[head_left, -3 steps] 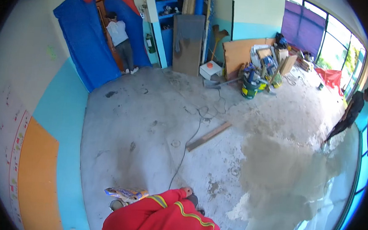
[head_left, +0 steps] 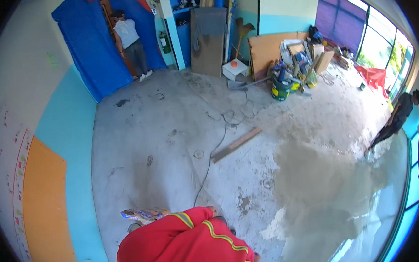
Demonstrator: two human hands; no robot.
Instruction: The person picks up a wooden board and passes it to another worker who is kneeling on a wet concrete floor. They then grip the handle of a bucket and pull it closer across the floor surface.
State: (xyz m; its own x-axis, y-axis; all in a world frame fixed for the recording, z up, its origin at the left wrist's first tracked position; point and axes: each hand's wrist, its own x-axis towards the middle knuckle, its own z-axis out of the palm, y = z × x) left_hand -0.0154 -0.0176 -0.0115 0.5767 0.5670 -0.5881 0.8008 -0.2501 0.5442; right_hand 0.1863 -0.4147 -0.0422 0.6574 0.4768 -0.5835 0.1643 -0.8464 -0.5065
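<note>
Neither my left hand nor my right hand shows in the head view. At the lower edge, close to me, a person in a red top [head_left: 183,244] with yellow and silver reflective stripes bends forward. One bare hand [head_left: 212,211] of that person shows beyond the sleeve, beside a dark rounded shape. Their other hand [head_left: 258,259] shows partly at the right; what either hand touches is hidden. Left of the red top, a printed bag [head_left: 137,214] in white, blue and tan lies on the grey floor [head_left: 132,145].
A plank [head_left: 236,145] and a dark cable [head_left: 209,164] lie on the floor. Wet-looking screed [head_left: 316,195] spreads at right, where a person in dark clothes [head_left: 396,118] stands. Another person [head_left: 129,37] is beside blue sheeting [head_left: 90,42]. Buckets [head_left: 280,91] and boards [head_left: 267,53] stand far off.
The view has shifted slightly, so the room sits higher and a little left. The red-clad person's right-side hand shows more, and the dark shape by the other hand shows less.
</note>
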